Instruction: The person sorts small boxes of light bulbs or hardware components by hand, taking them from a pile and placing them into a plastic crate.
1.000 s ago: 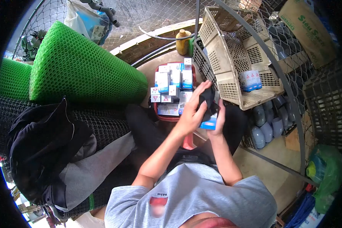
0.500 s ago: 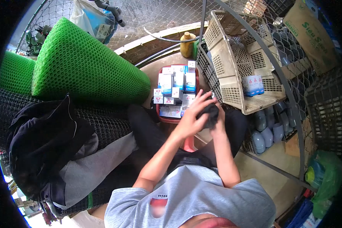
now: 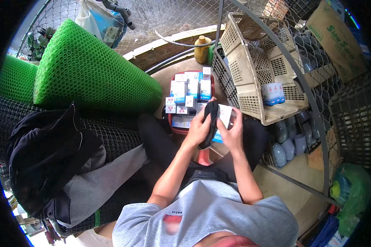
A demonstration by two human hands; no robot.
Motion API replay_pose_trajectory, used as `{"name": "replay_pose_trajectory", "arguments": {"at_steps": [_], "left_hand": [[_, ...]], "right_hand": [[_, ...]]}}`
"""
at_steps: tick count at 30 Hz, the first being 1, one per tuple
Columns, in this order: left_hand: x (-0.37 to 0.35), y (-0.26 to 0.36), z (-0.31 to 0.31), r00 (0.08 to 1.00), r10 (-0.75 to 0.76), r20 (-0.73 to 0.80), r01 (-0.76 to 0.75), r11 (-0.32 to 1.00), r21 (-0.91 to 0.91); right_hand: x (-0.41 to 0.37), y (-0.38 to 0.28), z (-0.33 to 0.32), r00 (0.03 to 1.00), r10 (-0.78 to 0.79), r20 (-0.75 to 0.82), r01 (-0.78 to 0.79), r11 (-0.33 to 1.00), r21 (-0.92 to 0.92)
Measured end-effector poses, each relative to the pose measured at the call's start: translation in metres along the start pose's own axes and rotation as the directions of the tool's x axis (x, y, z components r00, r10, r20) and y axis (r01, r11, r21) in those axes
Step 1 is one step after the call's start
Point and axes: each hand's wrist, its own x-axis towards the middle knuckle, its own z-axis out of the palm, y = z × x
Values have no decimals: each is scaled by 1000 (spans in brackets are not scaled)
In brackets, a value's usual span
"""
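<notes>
My left hand [image 3: 198,131] is closed around a bunched black cloth [image 3: 211,117], which stands upright between the two hands. My right hand [image 3: 232,132] grips a white and blue box [image 3: 224,113] right beside the cloth, thumb on its near face and fingers behind it. Both hands are above my lap, at the near right corner of a red plastic stool [image 3: 171,123]. On the stool, several similar white and blue boxes [image 3: 192,87] stand and lie close together.
Rolls of green plastic mesh [image 3: 95,70] lie to the left, with a dark jacket [image 3: 45,152] nearer me. A beige crate [image 3: 251,103] on the right holds a white and blue pack [image 3: 273,94]. A yellow bottle [image 3: 201,51] stands behind the stool. Grey rounded items [image 3: 288,148] lie below the crate.
The hands have drawn apart and lowered slightly. The black cloth, earlier bunched between both hands, is now in the left hand, and a white and blue box shows in the right.
</notes>
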Motion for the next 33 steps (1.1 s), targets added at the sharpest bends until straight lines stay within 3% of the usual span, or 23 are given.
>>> {"name": "replay_pose_trajectory", "arguments": {"at_steps": [2,3,4,6,10,11,12,14,15,18,19,20,22,23,24,28,31,33], "left_hand": [[-14,-5,17,998,32,-49,-33,999,-30],[-25,-7,23,996,-93,8,93,996,-3],[-31,13,31,999,54,-8,-52,981,188],[-38,25,32,978,192,79,-208,890,406],[-28,44,19,965,191,179,-260,771,582],[-19,39,14,964,228,138,-265,769,581],[-12,44,10,978,194,79,-204,801,563],[-2,32,0,994,104,-23,-88,925,370],[0,30,-1,995,102,-4,-94,937,336],[-16,26,20,973,229,-11,-210,911,354],[-22,36,29,969,244,32,-230,849,476],[-27,36,35,954,293,64,-284,816,504],[-28,46,32,941,269,208,-339,706,622],[-22,42,27,934,287,213,-357,722,593],[-13,46,21,923,324,207,-383,720,578],[5,46,11,916,366,162,-397,776,491],[16,43,5,914,398,85,-404,865,299],[21,39,-1,926,360,116,-378,885,273]], "right_hand": [[7,25,0,993,75,-95,-57,982,182],[14,46,-4,968,212,-137,-142,906,398],[17,46,-4,939,336,-70,-226,759,610],[18,34,-13,864,437,249,-452,457,766],[4,8,1,892,401,209,-413,533,739],[1,-2,3,922,310,234,-384,641,664],[-3,1,3,951,225,214,-304,814,494],[-7,-9,16,975,77,210,-156,907,391],[-5,-2,17,981,-2,195,-57,953,298],[1,10,14,992,-26,124,-10,959,283],[11,13,11,995,-36,94,8,961,275],[11,14,12,974,90,206,-199,775,600],[7,18,14,968,87,235,-241,584,775],[9,43,13,972,47,230,-202,668,716],[1,0,17,969,-112,221,-65,747,662],[-2,1,12,961,-141,240,-7,849,528],[-2,5,8,950,-163,267,50,922,384],[-2,8,4,943,-172,286,89,955,282]]}}
